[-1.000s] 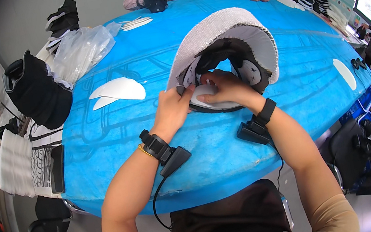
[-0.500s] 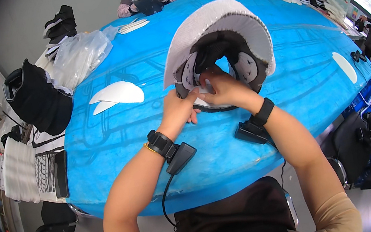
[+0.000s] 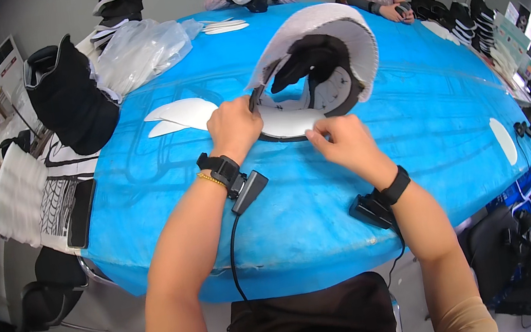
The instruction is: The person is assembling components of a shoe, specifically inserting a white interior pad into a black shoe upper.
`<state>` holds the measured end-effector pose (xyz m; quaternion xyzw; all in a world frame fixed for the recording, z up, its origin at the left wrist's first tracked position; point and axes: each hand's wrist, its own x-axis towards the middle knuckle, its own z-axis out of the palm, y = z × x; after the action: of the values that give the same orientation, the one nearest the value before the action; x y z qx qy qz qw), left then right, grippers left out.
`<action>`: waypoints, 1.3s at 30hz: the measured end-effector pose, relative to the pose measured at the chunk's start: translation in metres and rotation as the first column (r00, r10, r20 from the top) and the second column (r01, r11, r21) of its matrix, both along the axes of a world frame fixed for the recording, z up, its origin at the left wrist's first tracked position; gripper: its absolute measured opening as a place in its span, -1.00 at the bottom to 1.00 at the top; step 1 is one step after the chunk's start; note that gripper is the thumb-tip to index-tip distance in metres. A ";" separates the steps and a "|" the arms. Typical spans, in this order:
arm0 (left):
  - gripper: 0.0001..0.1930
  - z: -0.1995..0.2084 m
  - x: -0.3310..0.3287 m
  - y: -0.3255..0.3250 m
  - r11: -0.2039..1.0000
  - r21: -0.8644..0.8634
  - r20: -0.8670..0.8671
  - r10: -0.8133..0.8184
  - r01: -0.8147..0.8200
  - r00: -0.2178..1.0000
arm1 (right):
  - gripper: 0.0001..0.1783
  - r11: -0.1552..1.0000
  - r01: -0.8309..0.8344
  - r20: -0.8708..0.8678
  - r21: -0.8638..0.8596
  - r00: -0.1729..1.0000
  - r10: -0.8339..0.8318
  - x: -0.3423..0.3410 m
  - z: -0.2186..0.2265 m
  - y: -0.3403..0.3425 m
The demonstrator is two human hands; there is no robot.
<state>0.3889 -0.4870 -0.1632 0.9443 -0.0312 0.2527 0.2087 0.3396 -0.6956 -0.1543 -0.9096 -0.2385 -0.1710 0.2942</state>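
Observation:
A black-and-white shoe (image 3: pixel 322 64) lies on its side on the blue table (image 3: pixel 287 218), its pale sole facing up and its opening toward me. My left hand (image 3: pixel 232 128) grips the shoe's near edge at the heel. My right hand (image 3: pixel 343 144) pinches the end of a white insole (image 3: pixel 290 121) that sticks out of the shoe's opening. Both wrists wear black bands with small black devices and a cable.
Two more white insoles (image 3: pixel 179 115) lie left of my left hand. A black bag (image 3: pixel 67 99), clear plastic bags (image 3: pixel 138 47) and stacked shoe parts (image 3: pixel 43 192) sit at the left. Two people sit at the far side. Another white insole (image 3: pixel 503 141) lies right.
The white insole has come partly out of the shoe toward me. My right hand has drawn back from the opening; my left hand shifted to the shoe's left edge.

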 end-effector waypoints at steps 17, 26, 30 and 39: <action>-0.75 -0.005 0.010 0.017 0.786 -0.581 -0.191 -0.383 0.210 0.904 | -0.35 0.971 0.239 -0.374 0.000 0.901 -0.222 0.039 -0.030 -0.036; -0.73 -0.018 -0.001 -0.001 0.917 -0.285 0.141 -0.248 0.279 0.958 | -0.55 0.897 0.433 0.038 0.088 0.899 -0.437 0.037 -0.053 -0.018; -0.76 -0.006 -0.013 -0.014 0.989 -0.010 0.078 -0.150 0.151 0.986 | -0.65 0.922 0.337 0.127 0.190 0.923 -0.364 0.035 -0.052 -0.018; -0.84 -0.007 -0.009 -0.018 0.977 0.153 0.139 -0.169 0.147 0.976 | -0.64 0.903 0.322 0.174 0.284 0.909 -0.379 0.040 -0.056 -0.020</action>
<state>0.3800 -0.5052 -0.1701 0.9294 -0.1399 0.3031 0.1576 0.3797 -0.7158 -0.2104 -0.8681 -0.0785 -0.3518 0.3413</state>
